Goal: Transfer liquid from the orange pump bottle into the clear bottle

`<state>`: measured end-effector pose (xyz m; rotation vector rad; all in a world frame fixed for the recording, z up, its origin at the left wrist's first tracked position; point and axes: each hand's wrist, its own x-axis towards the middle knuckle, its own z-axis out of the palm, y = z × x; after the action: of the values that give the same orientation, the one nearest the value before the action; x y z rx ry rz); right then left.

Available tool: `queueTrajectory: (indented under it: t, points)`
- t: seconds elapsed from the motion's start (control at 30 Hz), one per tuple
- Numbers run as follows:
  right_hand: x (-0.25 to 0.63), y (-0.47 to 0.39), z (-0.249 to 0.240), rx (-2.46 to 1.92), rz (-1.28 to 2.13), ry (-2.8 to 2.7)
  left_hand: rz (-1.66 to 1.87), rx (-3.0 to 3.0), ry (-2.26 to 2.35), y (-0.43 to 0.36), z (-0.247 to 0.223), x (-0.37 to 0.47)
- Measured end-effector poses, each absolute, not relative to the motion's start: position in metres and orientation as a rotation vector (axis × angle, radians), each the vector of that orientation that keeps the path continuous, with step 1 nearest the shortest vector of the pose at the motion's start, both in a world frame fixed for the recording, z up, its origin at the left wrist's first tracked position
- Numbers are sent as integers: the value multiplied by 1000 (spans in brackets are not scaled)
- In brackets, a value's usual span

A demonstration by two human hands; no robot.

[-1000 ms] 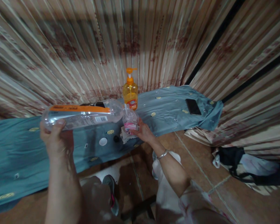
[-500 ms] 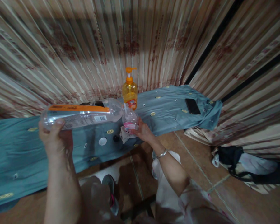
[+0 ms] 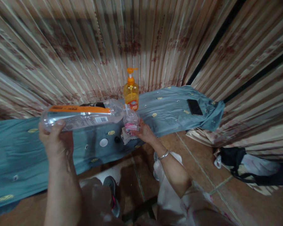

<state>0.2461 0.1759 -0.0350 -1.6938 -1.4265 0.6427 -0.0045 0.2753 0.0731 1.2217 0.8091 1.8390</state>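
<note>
My left hand [image 3: 58, 135] is wrapped round the base end of a large clear plastic bottle [image 3: 89, 117] with an orange and black label. The bottle lies nearly level in the air, its neck pointing right. At its mouth is a small clear bottle [image 3: 131, 121] with a pink label, held by my right hand [image 3: 143, 130]. Whether the two mouths touch I cannot tell. A crumpled pale cloth [image 3: 126, 137] lies under the small bottle. A white round lid [image 3: 103, 142] and a small black cap [image 3: 117, 139] rest on the fabric to the left.
Behind the small bottle stands an orange pump bottle [image 3: 131, 94]. A black phone [image 3: 194, 107] lies toward the right end of the teal cloth-covered surface [image 3: 165, 110]. A pleated curtain [image 3: 103, 47] hangs along the back. On the tiled floor at right lies a dark bag [image 3: 233, 160].
Almost nothing differs. Both hands and both bottles keep nearly the same positions.
</note>
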Motion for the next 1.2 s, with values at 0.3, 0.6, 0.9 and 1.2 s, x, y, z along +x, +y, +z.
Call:
queueTrajectory:
  t: [0.3,0.6,0.9,1.2]
  points:
    - [246,176,-36,-1699,644,-1428,1853,1207,776,277,72,-6]
    - [246,177,-36,-1709,624,-1436,1884,1151,804,275,74,-2]
    - [245,176,-32,-1741,605,-1450,1851,1211,799,275,75,-3]
    - [245,178,-37,-1742,589,-1441,1856,1190,825,277,72,-3]
